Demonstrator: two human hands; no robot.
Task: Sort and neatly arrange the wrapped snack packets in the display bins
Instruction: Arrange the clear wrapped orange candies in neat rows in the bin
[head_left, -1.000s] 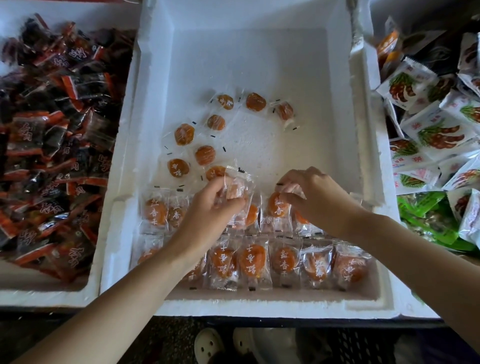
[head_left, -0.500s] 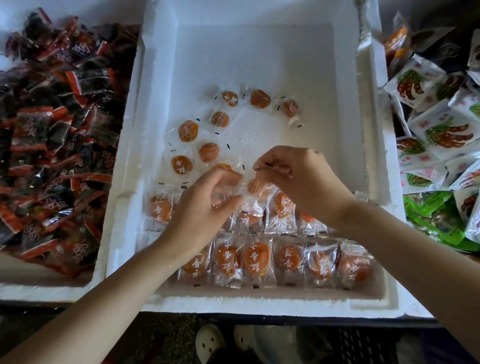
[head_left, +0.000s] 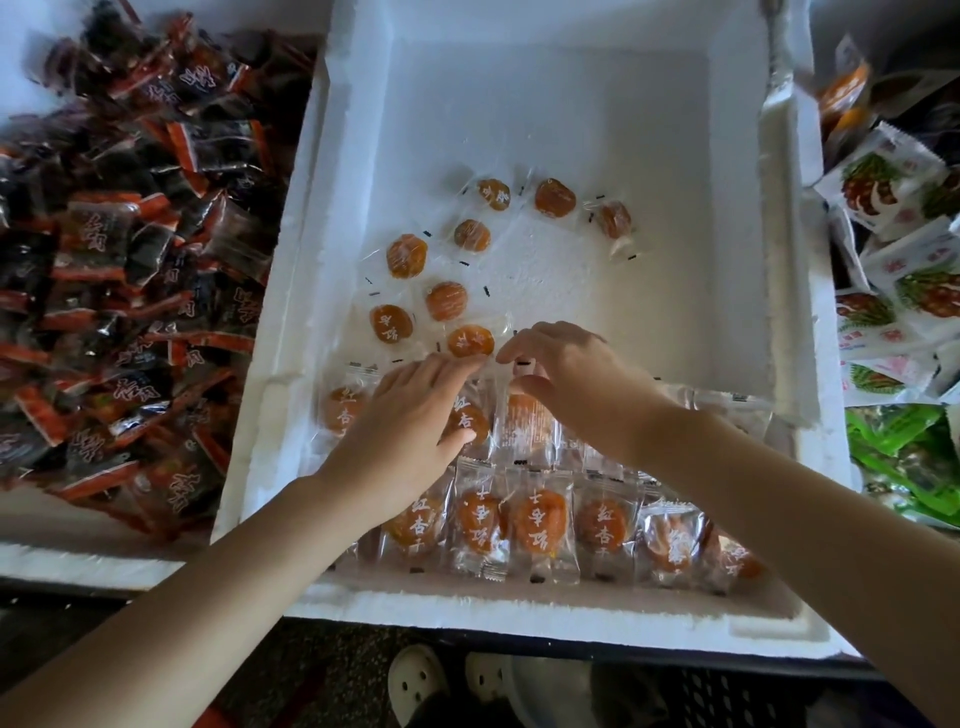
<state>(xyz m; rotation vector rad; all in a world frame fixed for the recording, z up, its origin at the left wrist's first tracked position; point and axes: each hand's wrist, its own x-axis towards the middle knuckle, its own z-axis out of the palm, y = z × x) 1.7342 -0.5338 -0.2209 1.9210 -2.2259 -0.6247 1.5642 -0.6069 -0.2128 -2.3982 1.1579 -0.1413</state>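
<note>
A white foam bin (head_left: 519, 618) holds clear packets of orange dried apricot. One neat row (head_left: 540, 519) lines the front wall, and a second row (head_left: 343, 410) lies just behind it. Several loose packets (head_left: 405, 254) are scattered further back. My left hand (head_left: 410, 431) lies flat on the second row, its fingers pressing on the packets there. My right hand (head_left: 571, 384) is beside it, thumb and forefinger pinching the top edge of one apricot packet (head_left: 524, 421) that lies in that row.
A bin heaped with dark red-and-black packets (head_left: 130, 260) stands to the left. White packets with green and red print (head_left: 914, 280) and green packets (head_left: 909, 447) are piled on the right. The bin's back half is bare foam. Shoes (head_left: 415, 680) show below the front edge.
My left hand, which held a packet up, now lies flat on the second row. My right hand moved left and now holds a packet lying in the row.
</note>
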